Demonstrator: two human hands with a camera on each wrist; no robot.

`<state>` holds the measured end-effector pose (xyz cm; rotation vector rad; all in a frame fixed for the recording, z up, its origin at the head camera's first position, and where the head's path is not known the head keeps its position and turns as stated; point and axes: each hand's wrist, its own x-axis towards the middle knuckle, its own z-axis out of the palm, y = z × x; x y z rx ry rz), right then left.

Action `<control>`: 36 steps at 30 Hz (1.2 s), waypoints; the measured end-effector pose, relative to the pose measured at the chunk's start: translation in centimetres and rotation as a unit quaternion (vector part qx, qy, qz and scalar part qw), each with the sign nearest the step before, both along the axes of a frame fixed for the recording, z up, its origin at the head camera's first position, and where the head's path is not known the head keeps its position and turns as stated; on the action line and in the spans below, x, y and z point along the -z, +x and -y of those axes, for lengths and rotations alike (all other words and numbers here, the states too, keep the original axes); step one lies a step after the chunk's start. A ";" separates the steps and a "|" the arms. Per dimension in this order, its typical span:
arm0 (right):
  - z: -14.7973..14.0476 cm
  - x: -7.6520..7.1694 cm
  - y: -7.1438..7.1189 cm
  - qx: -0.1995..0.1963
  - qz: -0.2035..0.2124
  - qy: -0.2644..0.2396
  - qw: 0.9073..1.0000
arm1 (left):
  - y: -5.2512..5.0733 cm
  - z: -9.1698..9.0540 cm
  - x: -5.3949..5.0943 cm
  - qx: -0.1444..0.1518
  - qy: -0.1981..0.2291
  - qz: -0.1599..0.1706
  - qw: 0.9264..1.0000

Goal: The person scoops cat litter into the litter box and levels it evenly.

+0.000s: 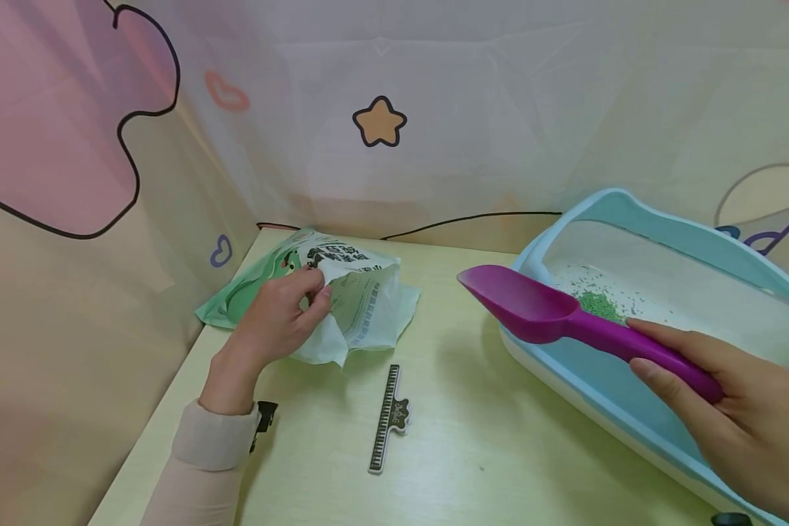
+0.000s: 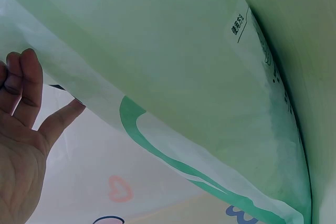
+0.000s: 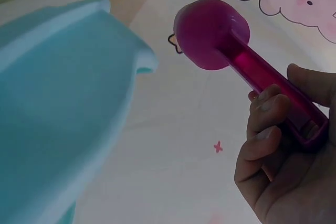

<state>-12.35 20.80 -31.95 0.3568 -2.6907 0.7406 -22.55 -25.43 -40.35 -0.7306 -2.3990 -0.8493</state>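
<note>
My left hand (image 1: 279, 314) pinches the upper edge of a green and white printed bag (image 1: 371, 314) lying on the table. In the left wrist view, fingers and thumb of that hand (image 2: 23, 150) are at the edge of the bag (image 2: 194, 87). My right hand (image 1: 749, 409) grips the handle of a purple scoop (image 1: 532, 310), its bowl pointing left toward the bag. No contents show in the bowl. The right wrist view has fingers curled round the handle of the scoop (image 3: 207, 35), seen from below. Beneath the scoop, green granules (image 1: 595, 305) lie in a blue and white litter box (image 1: 618, 201).
A black and white bag clip (image 1: 388, 424) with a piano-key pattern rests on the table (image 1: 473, 467), between the bag and the litter box. Printed cloth (image 1: 447, 88) hangs behind and on the left. The tall litter box rim borders the right side.
</note>
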 end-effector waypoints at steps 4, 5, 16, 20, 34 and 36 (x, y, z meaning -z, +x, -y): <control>1.0 0.8 -0.3 -0.050 -0.024 -0.011 0.998 | 0.0 0.0 0.0 0.001 0.000 -0.001 1.000; 1.3 0.9 -0.4 -0.063 -0.029 -0.014 0.997 | 0.0 0.0 -0.1 0.001 -0.001 -0.002 1.000; 4.5 2.2 -1.4 -0.134 -0.048 -0.032 0.989 | 0.0 -0.2 -0.3 -0.001 -0.007 0.002 1.000; 5.2 2.6 -1.7 -0.139 -0.041 -0.028 0.989 | 0.0 -0.3 -0.3 -0.003 -0.007 0.004 1.000; 8.3 3.8 -3.4 -0.148 0.003 -0.015 0.989 | 0.0 -0.2 -0.2 -0.009 -0.009 0.011 1.000; 8.7 4.0 -3.7 -0.151 0.001 -0.015 0.988 | 0.1 -0.2 -0.1 -0.008 -0.008 0.010 1.000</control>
